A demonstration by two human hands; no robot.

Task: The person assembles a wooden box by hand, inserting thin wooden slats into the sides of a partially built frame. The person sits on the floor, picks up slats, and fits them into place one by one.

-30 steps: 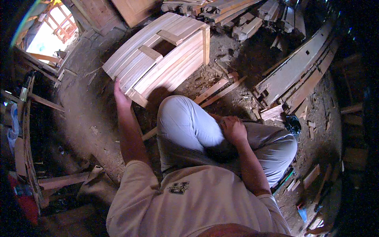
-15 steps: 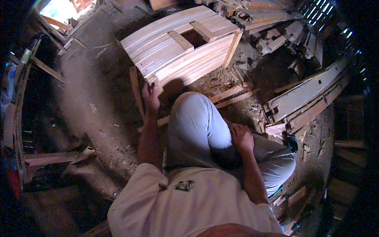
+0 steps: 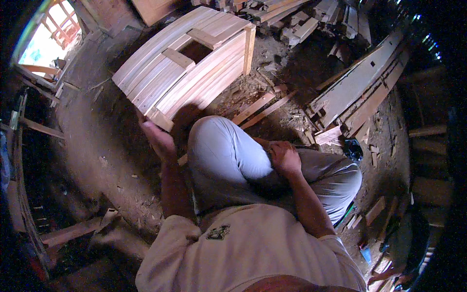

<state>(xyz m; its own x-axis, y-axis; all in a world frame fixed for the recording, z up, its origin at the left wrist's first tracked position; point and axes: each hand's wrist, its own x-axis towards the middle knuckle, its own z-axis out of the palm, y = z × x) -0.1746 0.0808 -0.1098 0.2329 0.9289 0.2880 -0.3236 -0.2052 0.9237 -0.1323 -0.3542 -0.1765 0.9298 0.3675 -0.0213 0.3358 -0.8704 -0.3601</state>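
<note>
A pale wooden box built of planks, with a square opening in its slightly curved top face, lies tilted on the ground before me. My left hand grips its near left corner beside a short end block; its fingertips are partly hidden against the box edge. Across my lap, my right hand rests by my bent leg with the fingers curled in. Whatever it may hold is hidden. My raised knee stands close to the near side of the box.
Loose wood strips lie on the dirt floor beyond my knee. A long pale board lies to the right. Scrap wood is piled at the back, and a bright opening shows at far left.
The view has turned, so the box sits farther left in the picture. My left hand has shifted from the corner's near face to its left edge. My right hand stays on my lap.
</note>
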